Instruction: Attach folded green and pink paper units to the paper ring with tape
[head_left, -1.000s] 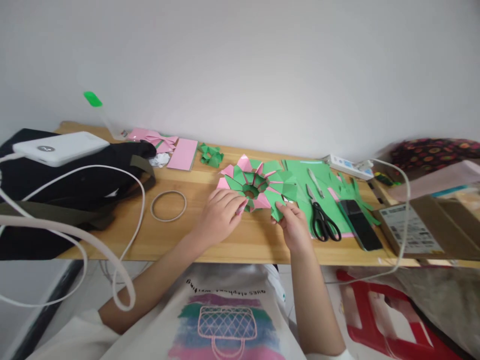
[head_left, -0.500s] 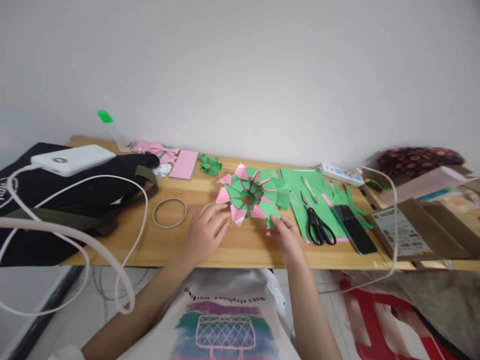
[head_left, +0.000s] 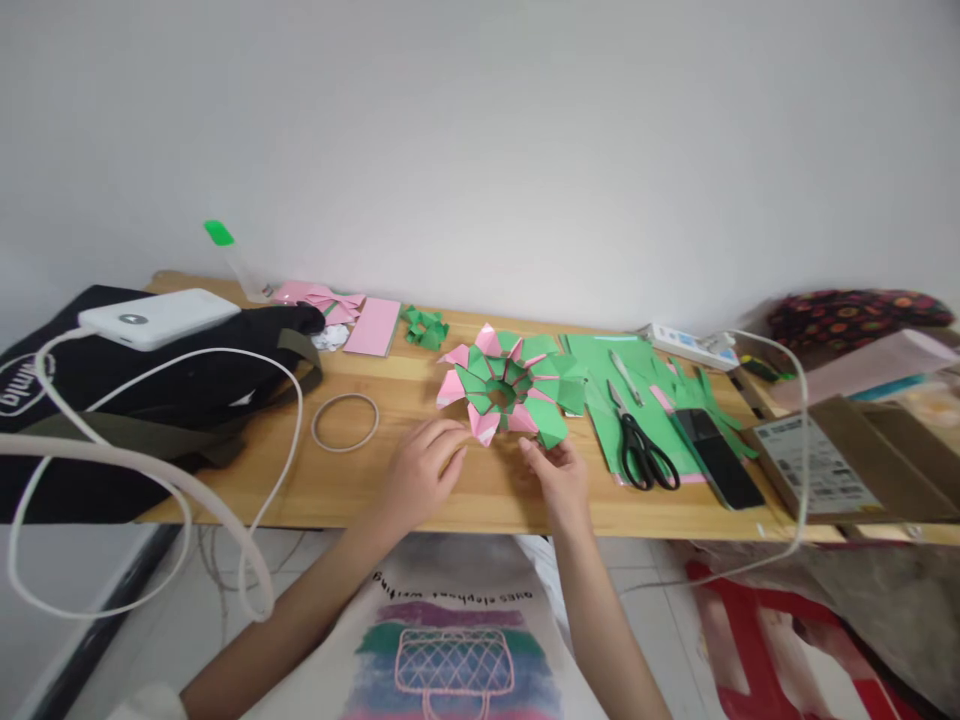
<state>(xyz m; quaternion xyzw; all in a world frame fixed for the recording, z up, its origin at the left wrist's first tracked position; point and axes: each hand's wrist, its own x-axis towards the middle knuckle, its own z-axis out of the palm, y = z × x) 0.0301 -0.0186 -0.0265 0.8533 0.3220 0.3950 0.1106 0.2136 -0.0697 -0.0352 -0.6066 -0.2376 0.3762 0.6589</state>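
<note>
A ring of folded pink and green paper [head_left: 540, 412] lies at the middle of the wooden table [head_left: 480, 500], its petals pointing outward around an open centre. My left hand [head_left: 426, 468] is at the ring's lower left, fingers bent and a little apart, with nothing seen in it. At the lower right edge of the ring is my right hand [head_left: 556, 475], thumb and fingers apart, close below a green petal. Whether its fingertips touch the paper cannot be made out.
Black scissors [head_left: 646, 450], a white pen-like tool [head_left: 626, 378] and a phone [head_left: 716, 458] lie on green paper sheets [head_left: 600, 410] at the right. A beige hoop [head_left: 345, 422], pink card [head_left: 373, 327], small green ring [head_left: 425, 328], black bag [head_left: 187, 385] and cardboard box [head_left: 862, 455] surround the workspace.
My right hand has let go of the green petal and moved left and slightly down along the ring. My left hand has come nearer the ring's pink lower petal. The view has shifted slightly.
</note>
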